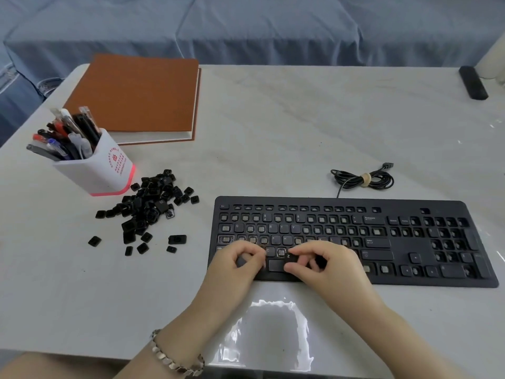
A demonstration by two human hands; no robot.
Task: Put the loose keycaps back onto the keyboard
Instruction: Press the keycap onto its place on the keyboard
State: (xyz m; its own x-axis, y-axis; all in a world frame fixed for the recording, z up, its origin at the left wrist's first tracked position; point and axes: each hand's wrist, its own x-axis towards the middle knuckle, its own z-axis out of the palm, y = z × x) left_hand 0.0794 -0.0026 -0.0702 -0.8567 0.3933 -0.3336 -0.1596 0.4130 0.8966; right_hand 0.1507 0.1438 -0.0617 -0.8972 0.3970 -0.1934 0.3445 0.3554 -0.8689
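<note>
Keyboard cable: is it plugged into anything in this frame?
No, the cable lies coiled in a banded bundle on the table behind the keyboard, its plug lying free.

Pale, marble-veined glossy tabletop [300, 127] set before furniture draped in blue-grey cloth [246, 28].
The table fills most of the view, and its rounded far-left corner stands just in front of the cloth. The creased fabric runs across the whole top of the scene and hides whatever it covers. A bright patch of reflected light [273, 332] gleams on the table's near edge, with smaller glints along its right side.
</note>
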